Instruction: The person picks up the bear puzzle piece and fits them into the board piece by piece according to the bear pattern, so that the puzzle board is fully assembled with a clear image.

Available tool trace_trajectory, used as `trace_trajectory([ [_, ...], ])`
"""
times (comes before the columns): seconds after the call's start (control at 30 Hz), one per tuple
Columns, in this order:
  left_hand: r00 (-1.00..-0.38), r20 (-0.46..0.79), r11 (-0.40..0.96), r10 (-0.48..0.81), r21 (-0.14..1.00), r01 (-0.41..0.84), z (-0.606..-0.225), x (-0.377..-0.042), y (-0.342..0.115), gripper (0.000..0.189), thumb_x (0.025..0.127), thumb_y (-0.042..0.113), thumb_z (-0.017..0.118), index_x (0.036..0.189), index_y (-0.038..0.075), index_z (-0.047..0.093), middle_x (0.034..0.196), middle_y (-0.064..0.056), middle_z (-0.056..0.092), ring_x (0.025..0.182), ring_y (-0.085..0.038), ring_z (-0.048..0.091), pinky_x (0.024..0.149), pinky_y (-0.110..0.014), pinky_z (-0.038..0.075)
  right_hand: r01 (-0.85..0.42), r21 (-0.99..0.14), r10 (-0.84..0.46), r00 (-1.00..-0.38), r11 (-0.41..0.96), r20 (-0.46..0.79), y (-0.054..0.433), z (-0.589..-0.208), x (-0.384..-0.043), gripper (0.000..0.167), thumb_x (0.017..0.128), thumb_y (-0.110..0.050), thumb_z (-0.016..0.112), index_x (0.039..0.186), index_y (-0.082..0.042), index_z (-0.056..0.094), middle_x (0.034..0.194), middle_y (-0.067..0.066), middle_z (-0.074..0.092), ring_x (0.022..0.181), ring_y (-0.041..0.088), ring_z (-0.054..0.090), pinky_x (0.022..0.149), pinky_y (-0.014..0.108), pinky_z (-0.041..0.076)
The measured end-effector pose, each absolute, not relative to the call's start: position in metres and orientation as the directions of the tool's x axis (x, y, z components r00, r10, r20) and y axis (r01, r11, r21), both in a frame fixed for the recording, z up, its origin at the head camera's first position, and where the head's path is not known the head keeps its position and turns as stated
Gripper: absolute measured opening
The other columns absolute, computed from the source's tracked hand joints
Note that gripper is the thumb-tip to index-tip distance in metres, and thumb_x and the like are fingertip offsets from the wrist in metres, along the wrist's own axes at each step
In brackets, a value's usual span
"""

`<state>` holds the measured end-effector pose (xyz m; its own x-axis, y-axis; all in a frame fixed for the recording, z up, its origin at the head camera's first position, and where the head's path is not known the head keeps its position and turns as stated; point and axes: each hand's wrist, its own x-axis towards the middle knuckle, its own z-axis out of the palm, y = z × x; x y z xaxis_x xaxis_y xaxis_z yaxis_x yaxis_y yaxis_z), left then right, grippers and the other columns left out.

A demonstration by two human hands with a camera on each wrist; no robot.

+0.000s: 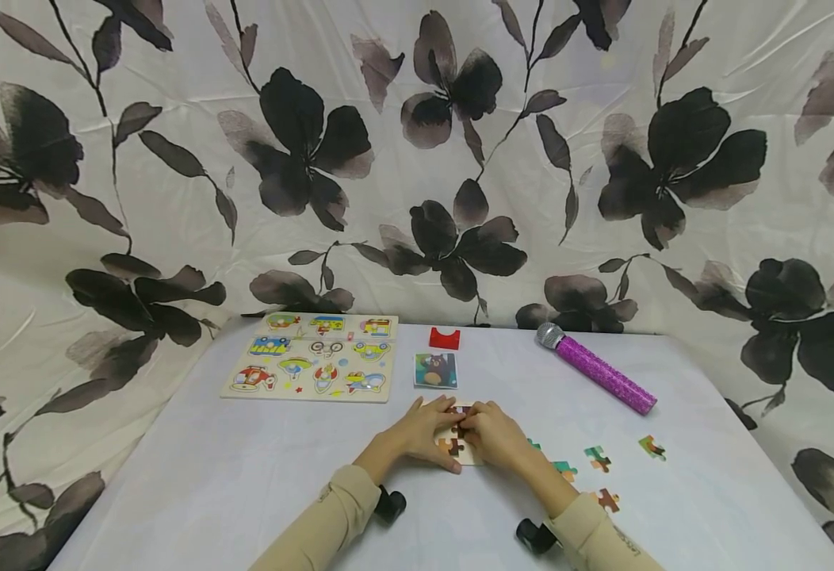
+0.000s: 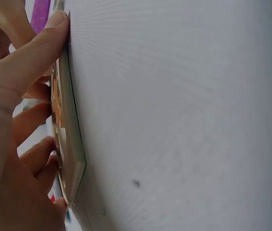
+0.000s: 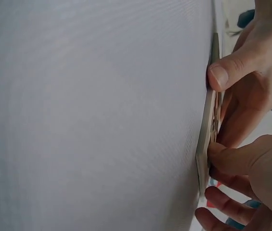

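A small jigsaw board (image 1: pixel 468 457) lies on the white table between my hands, with brown pieces (image 1: pixel 451 446) fitted along its middle. My left hand (image 1: pixel 417 432) spans the board and grips it, thumb (image 2: pixel 46 45) at the near edge and fingers toward the far side. Over the board's right part, my right hand (image 1: pixel 497 434) has its thumb and fingertips together at a puzzle piece, which the fingers mostly hide. In the right wrist view, the right thumb (image 3: pixel 232 159) lies against the board's top, close to its edge.
Several loose jigsaw pieces (image 1: pixel 598 458) lie to the right. Behind the board are a bear picture card (image 1: pixel 435 370) and a red notched block (image 1: pixel 445 339). A wooden vehicle puzzle (image 1: pixel 310 373) stands back left, a glittery purple microphone (image 1: pixel 598 369) back right. Floral cloth (image 1: pixel 403 301) hangs behind.
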<state>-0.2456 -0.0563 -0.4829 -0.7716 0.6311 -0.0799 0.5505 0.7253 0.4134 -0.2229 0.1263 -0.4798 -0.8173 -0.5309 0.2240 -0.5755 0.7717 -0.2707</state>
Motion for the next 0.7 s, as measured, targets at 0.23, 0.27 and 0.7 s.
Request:
trace_trajectory([
  [0.23,-0.77,-0.088,0.72,0.632,0.435,0.541,-0.4811,-0.244,-0.0562,0.086,0.067,0.051,0.079,0.14,0.018,0.048,0.151,-0.009,0.032,0.142,-0.025,0.019,0.114,-0.053,0.01,-0.564,-0.269,-0.524,-0.825,0.781,0.21,0.1271,-0.4815,-0.2236,0.016,0.081,-0.005,0.071,0.095,-0.001,0.074,0.094,0.006,0.061,0.084,0.022,0.054,0.073,0.037,0.052],
  [0.27,-0.768,-0.088,0.718,0.634,0.438,0.542,-0.4808,-0.2439,-0.0563,0.085,0.068,0.051,0.079,0.14,0.018,0.048,0.151,-0.01,0.032,0.142,-0.025,0.019,0.114,-0.053,0.01,-0.566,-0.284,-0.524,-0.824,0.774,0.215,0.1274,-0.4815,-0.2241,0.015,0.08,-0.004,0.071,0.094,0.0,0.074,0.094,0.007,0.062,0.084,0.022,0.055,0.073,0.037,0.052],
  [0.7,-0.758,-0.038,0.697,0.651,0.426,0.578,-0.4809,-0.2448,-0.0562,0.066,0.082,0.048,0.066,0.136,0.012,0.052,0.148,-0.013,0.037,0.14,-0.03,0.026,0.111,-0.059,0.013,-0.498,-0.492,-0.431,-0.867,0.715,0.25,0.1344,-0.4801,-0.2281,0.003,0.076,-0.004,0.074,0.077,-0.002,0.073,0.082,0.005,0.06,0.075,0.017,0.057,0.066,0.031,0.049],
])
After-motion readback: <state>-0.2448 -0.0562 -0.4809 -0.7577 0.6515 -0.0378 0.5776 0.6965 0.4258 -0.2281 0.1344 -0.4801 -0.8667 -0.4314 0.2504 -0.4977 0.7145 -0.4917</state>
